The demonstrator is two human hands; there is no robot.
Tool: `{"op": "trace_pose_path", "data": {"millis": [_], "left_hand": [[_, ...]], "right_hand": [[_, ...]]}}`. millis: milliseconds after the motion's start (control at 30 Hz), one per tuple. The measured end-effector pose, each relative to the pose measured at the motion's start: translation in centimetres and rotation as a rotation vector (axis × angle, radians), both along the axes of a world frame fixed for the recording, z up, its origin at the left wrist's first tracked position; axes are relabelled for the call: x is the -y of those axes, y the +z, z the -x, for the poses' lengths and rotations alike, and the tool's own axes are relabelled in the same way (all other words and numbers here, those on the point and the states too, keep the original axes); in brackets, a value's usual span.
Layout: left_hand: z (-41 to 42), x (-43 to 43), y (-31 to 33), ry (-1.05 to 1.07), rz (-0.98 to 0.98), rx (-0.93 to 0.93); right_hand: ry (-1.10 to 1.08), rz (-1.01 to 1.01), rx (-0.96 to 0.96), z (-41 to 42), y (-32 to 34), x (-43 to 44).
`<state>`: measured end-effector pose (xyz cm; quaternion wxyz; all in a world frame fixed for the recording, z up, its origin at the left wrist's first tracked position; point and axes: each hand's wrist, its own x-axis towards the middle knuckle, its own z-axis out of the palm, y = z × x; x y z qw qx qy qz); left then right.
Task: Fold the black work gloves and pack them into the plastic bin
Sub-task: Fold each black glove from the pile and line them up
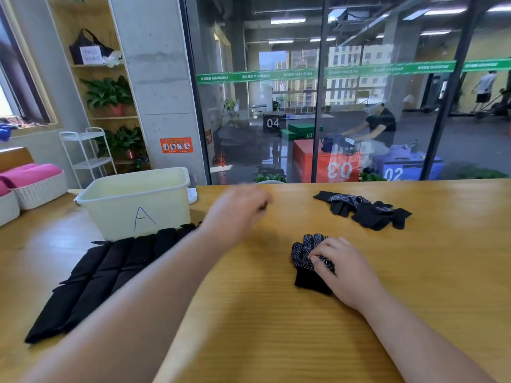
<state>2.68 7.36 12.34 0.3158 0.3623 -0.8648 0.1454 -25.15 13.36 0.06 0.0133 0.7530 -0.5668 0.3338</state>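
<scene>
A black work glove (305, 255) with white grip dots lies flat on the wooden table (276, 327), fingers pointing away from me. My right hand (344, 269) rests on its cuff half, bent fingertips gripping the palm area. My left hand (237, 208) hovers blurred above the table, fingers loosely curled and holding nothing. A loose pile of black gloves (365, 208) lies at the far right. The pale plastic bin (135, 200) marked "A" stands at the far left; its inside is hidden from me.
A black segmented folded mat (102, 275) lies in front of the bin, under my left forearm. White woven baskets (36, 189) with pink rolls sit at the left edge. A glass wall runs behind the table's far edge.
</scene>
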Motion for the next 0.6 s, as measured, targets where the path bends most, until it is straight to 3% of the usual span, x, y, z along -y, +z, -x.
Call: {"op": "trace_pose_path", "data": {"millis": [67,133,233,300,367,500,600], "left_hand": [[0.6,-1.7,-4.8,-0.002,-0.237,0.135],[0.6,-3.1,-8.5,0.005,-0.423,0.096],[0.1,-3.6,-10.3,0.026,-0.494,-0.141],[0.0,-3.3,-10.1,0.069,-0.461,-0.161],[0.4,-2.6,-10.0,0.124,-0.435,-0.059],[1.1,-1.5,-11.0,0.199,-0.665,0.265],[1.3,-1.6,-11.5,0.222,-0.72,0.367]], "right_hand": [[0.004,-0.02,-0.001,0.0,0.0,0.1],[0.009,-0.028,0.002,0.1,-0.1,0.2],[-0.001,-0.055,0.002,0.0,-0.1,0.2],[-0.015,-0.068,-0.013,0.0,-0.1,0.2],[-0.026,-0.088,-0.037,0.0,0.0,0.3],[-0.064,-0.281,-0.155,-0.1,-0.2,0.5],[-0.034,-0.427,-0.301,-0.5,0.2,0.4]]}}
